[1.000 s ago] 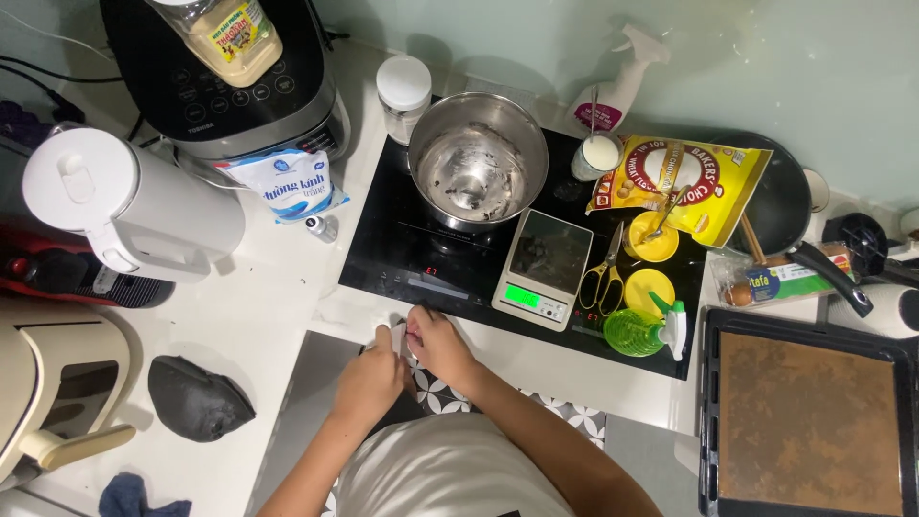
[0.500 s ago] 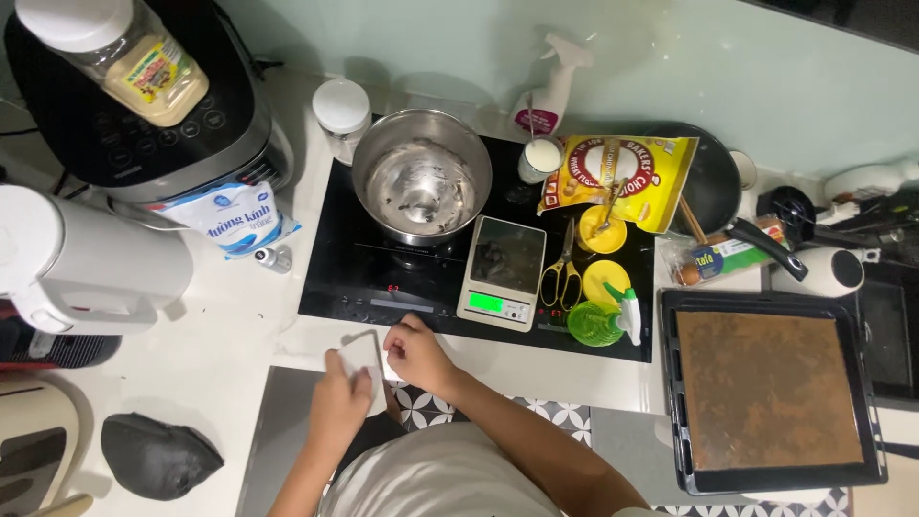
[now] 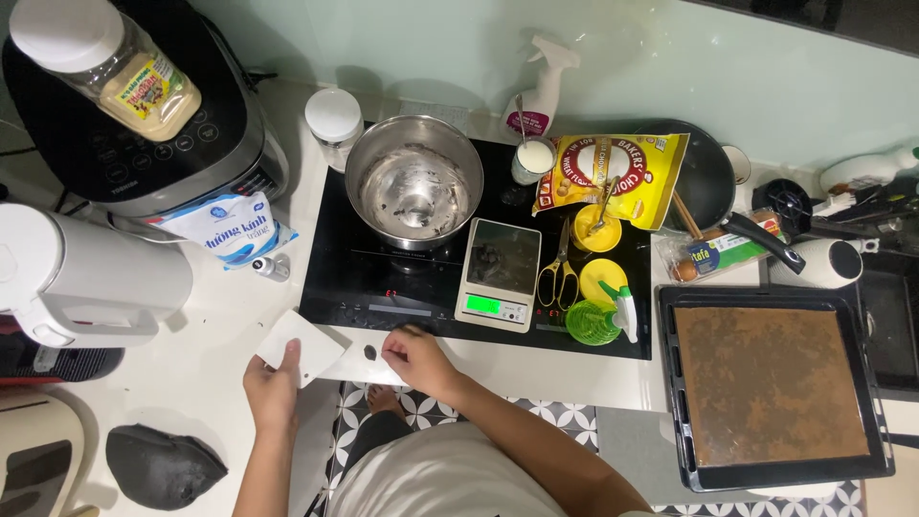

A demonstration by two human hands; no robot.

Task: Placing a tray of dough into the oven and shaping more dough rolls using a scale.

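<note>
Right, down at the near edge of the white counter (image 3: 220, 325), the left hand (image 3: 273, 388) has its fingers pinching a white plastic scraper (image 3: 299, 345) by the lower edge, the blade lying flat on the counter just in front of the black hob (image 3: 383, 278). The right hand (image 3: 416, 359) sits just beside it, fingers curled together with the tips down on the counter, next to a small dark blob (image 3: 369, 352) that lies between the two hands. Further left, a dark lump (image 3: 163, 466) rests on the counter near the person's elbow. Up on the hob, a small scale (image 3: 498, 273) with a lit green display stands beside yellow-handled scissors (image 3: 553, 278) and a green spray bottle (image 3: 598, 318). Off to the right, an empty dark baking tray (image 3: 771, 383). Behind the scale, a steel mixing bowl (image 3: 414, 182), smeared inside, and a yellow flour bag (image 3: 613, 172) lying against a black pan (image 3: 708, 172). Far left, a white kettle (image 3: 86, 278), a sugar bag (image 3: 230, 230) and a big black appliance (image 3: 124, 144) with a jar (image 3: 110, 62) on top.
</note>
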